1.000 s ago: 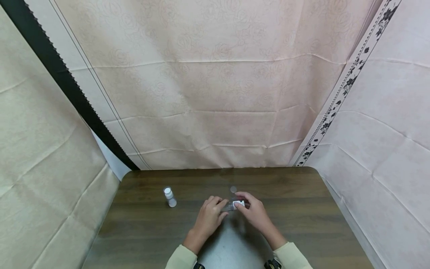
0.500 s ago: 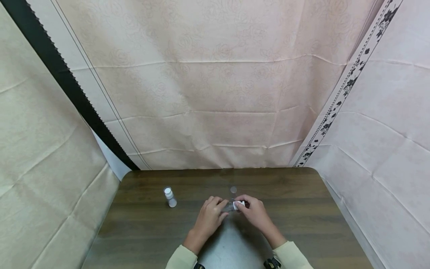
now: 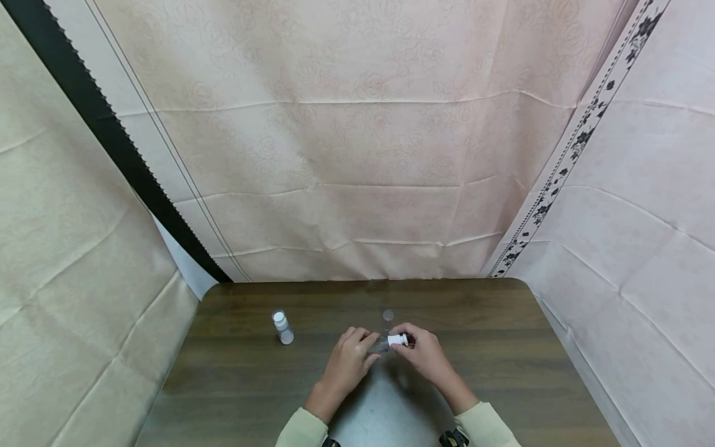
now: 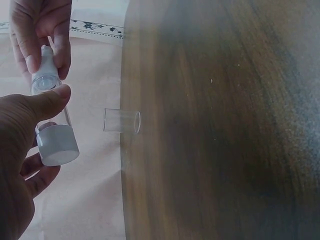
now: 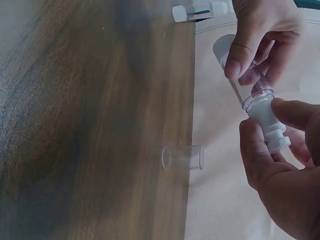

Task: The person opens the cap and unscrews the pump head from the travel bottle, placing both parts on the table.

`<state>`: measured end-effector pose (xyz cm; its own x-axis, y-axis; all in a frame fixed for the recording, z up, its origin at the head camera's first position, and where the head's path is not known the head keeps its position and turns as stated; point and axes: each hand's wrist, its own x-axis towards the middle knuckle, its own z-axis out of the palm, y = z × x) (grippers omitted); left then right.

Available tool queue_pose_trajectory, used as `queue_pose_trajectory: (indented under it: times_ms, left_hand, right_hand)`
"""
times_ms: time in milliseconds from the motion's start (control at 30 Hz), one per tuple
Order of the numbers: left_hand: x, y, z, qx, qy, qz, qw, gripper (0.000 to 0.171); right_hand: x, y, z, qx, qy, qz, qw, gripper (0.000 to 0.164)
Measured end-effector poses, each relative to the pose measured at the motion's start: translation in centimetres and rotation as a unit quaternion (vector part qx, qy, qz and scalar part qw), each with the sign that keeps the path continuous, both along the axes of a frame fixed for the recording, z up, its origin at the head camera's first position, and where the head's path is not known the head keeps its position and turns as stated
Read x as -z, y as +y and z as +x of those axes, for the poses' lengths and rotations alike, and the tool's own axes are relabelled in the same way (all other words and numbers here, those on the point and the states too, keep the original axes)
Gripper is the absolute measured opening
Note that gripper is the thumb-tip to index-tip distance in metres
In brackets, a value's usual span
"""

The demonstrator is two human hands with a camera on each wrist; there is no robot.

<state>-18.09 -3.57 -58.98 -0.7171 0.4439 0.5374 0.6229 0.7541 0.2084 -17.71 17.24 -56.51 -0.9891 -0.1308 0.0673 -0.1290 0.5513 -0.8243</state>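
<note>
Head view: two small bottles and one clear cap on a dark wooden table.
One bottle stands at 9 o'clock of the hands, the cap at 12. Pink cloth walls surround. Left hand and right hand both pinch the second bottle, held sideways between them.

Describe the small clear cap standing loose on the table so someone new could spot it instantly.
On the brown wooden table, look just beyond the two hands, toward the curtain. The clear cap stands there alone, a tiny see-through cylinder; unlike the white-capped bottle off to the left, nobody touches it and it is empty.
</note>
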Motion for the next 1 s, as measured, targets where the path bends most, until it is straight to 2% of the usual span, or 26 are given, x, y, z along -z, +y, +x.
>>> queue_pose_trajectory:
  times_ms: [200,367,467,700,1000]
  left_hand:
    - [-0.05,0.02,0.0,0.002,-0.007,0.003,1.0,0.041]
    - [0.09,0.11,-0.1,0.006,0.017,0.007,0.9998,0.042]
    - [0.22,0.2,-0.16,0.009,0.028,0.012,0.9995,0.043]
    - [0.05,0.31,-0.03,0.011,0.024,0.007,0.9996,0.041]
    - [-0.08,0.3,-0.01,0.007,0.016,0.005,0.9998,0.041]
  right_hand:
    - [0.09,-0.11,-0.01,0.007,0.004,-0.039,0.999,0.007]
    - [0.23,-0.3,-0.14,0.025,0.012,-0.072,0.997,0.013]
    - [0.17,-0.41,-0.21,0.038,0.015,-0.064,0.997,0.015]
    - [0.1,-0.41,-0.23,0.041,0.017,0.005,0.999,0.005]
    - [0.14,-0.31,-0.33,0.038,0.014,0.003,0.999,0.007]
